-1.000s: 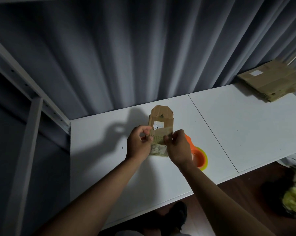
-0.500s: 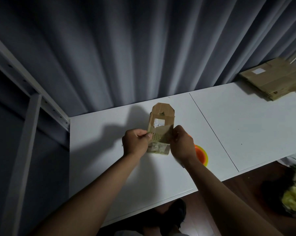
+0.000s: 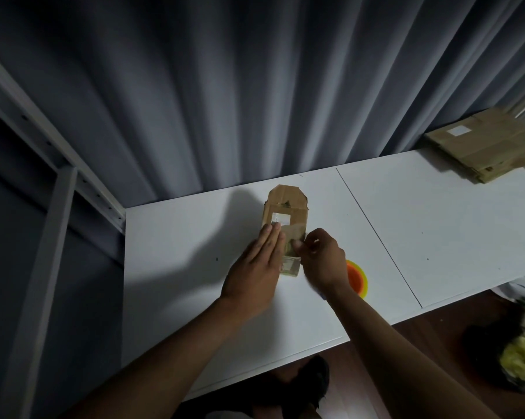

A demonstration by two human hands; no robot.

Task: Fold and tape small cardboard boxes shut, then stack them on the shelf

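Small flattened brown cardboard box (image 3: pixel 286 213) with white label, lying on white table, far flap open; stack of flattened brown cardboard boxes (image 3: pixel 485 148) at far right.

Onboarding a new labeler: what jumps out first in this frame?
Centre of the white table: a small flattened cardboard box, the left hand pressing flat on it and the right hand pinching its near edge. An orange tape roll peeks out behind the right wrist; a stack of flat cardboard sits far right.
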